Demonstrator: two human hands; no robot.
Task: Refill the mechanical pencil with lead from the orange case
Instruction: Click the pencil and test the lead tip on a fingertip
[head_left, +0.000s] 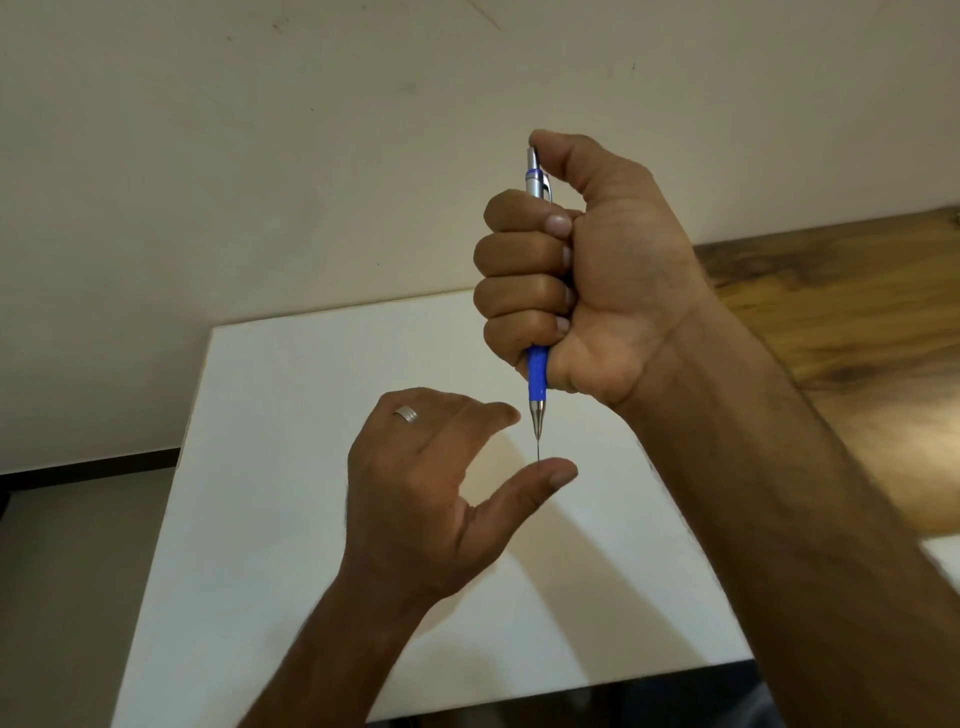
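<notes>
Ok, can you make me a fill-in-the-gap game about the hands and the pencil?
1. The mechanical pencil is held in a fist by the ____ hand.
2. The pencil's tip points ____.
3. The thin lead touches the left hand's ____.
4. The left hand wears a ____ on one finger.

Missing words: right; down; thumb; ring

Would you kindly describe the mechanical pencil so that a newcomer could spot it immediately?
Above the white table, the right hand is a raised fist. The mechanical pencil stands upright in it, tip down: silver top, blue grip, thin lead reaching the left hand's thumb.
</notes>
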